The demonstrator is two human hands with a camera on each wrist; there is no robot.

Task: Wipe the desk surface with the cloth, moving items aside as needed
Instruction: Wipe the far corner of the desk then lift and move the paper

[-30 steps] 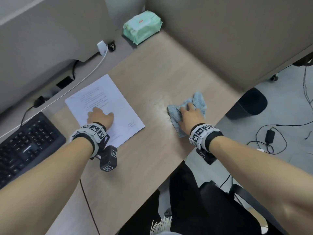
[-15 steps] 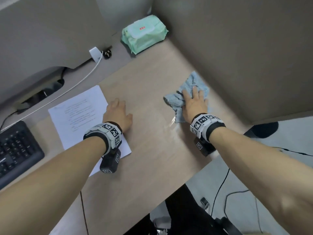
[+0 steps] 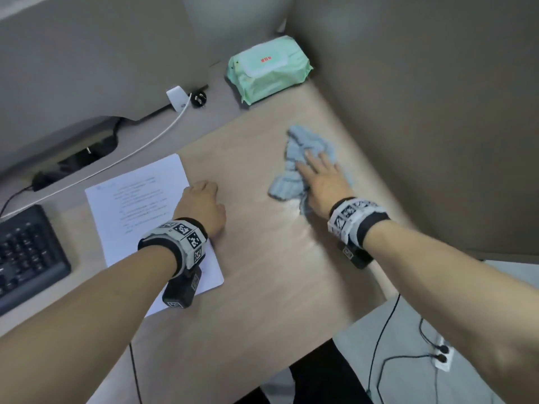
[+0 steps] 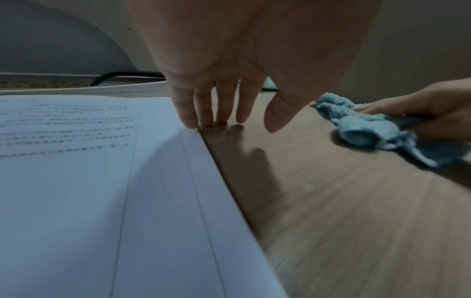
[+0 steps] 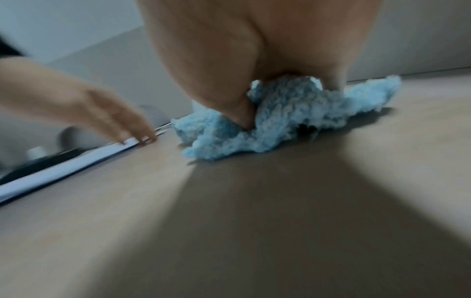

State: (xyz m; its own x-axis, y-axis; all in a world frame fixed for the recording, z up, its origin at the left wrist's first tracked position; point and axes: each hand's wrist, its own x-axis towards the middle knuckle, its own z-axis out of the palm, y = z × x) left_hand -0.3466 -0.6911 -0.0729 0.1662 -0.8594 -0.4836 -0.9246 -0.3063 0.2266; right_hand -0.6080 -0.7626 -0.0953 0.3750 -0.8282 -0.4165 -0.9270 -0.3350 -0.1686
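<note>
A crumpled light-blue cloth point(image 3: 294, 147) point(image 4: 362, 129) point(image 5: 293, 121) lies on the wooden desk point(image 3: 262, 287), close to the right partition. My right hand point(image 3: 320, 176) point(image 5: 242, 113) presses flat on it with straight fingers, and the thumb digs into the folds. A damp streak shines on the desk just behind that wrist. A printed sheet of paper point(image 3: 140, 205) point(image 4: 89, 181) lies to the left. My left hand point(image 3: 204, 191) point(image 4: 216, 113) stands on straight fingertips at the sheet's right edge and holds nothing.
A green wet-wipes pack point(image 3: 268, 68) sits in the far corner. A white charger point(image 3: 176, 97) and its cable run along the back ledge. A black keyboard point(image 3: 26, 252) is at the far left. The partition wall point(image 3: 437, 126) bounds the desk's right side.
My right hand has pushed the cloth away from the front edge toward the back of the desk. My left hand has shifted from the middle of the paper to its right edge.
</note>
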